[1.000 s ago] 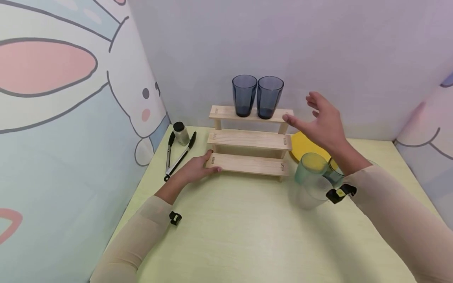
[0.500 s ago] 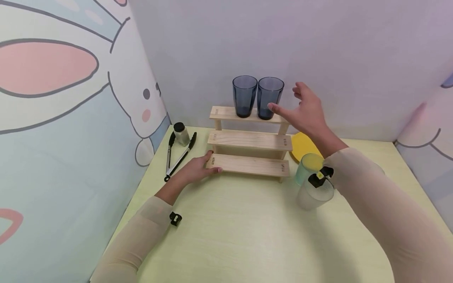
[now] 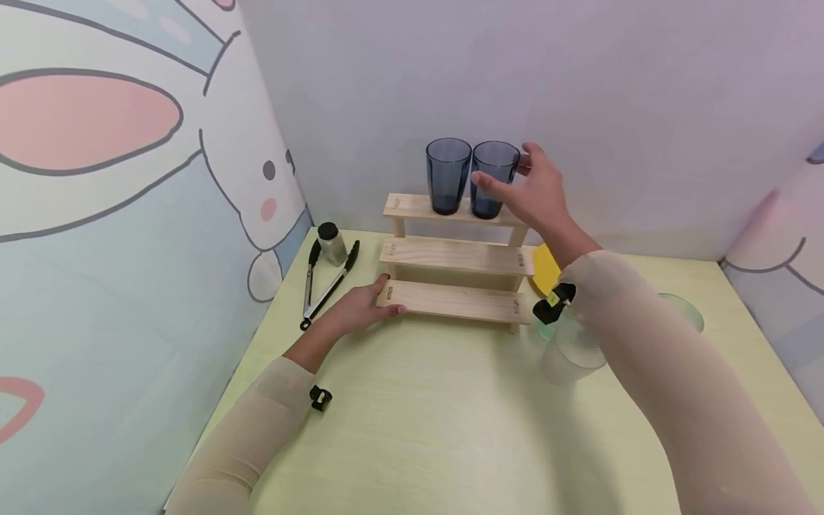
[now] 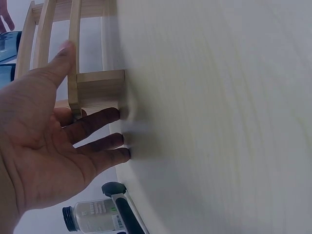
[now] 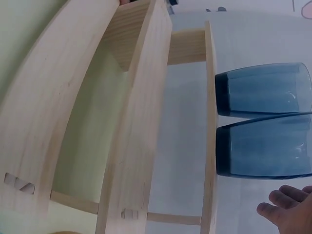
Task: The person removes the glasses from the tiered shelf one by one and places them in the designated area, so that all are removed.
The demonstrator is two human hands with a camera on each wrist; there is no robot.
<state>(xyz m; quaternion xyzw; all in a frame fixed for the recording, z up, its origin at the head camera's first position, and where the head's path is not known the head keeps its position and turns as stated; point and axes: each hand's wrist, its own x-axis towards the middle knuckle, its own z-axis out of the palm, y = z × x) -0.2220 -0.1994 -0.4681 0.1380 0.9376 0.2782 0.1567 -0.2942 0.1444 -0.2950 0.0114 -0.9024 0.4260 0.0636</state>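
Note:
A three-step wooden rack (image 3: pixel 457 255) stands against the back wall. On its top step are two upright blue glasses, the left glass (image 3: pixel 447 175) and the right glass (image 3: pixel 496 159), side by side. My left hand (image 3: pixel 359 309) pinches the left end of the lowest step, thumb on the front edge; the left wrist view shows its other fingers (image 4: pixel 100 122) spread near the tabletop. My right hand (image 3: pixel 539 194) is at the right glass, thumb in front and fingers beyond its right side. In the right wrist view a gap shows between the fingers and this glass.
Black-handled tongs (image 3: pixel 330 292) and a black-lidded jar (image 3: pixel 332 247) are left of the rack. To its right lie a yellow plate (image 3: pixel 544 270), a frosted glass (image 3: pixel 569 354) and a pale green rim (image 3: pixel 687 309), partly hidden by the right arm.
My right hand has moved left from beside the rack to the right blue glass, and its arm now covers more of the glassware on the table. The left hand keeps its place.

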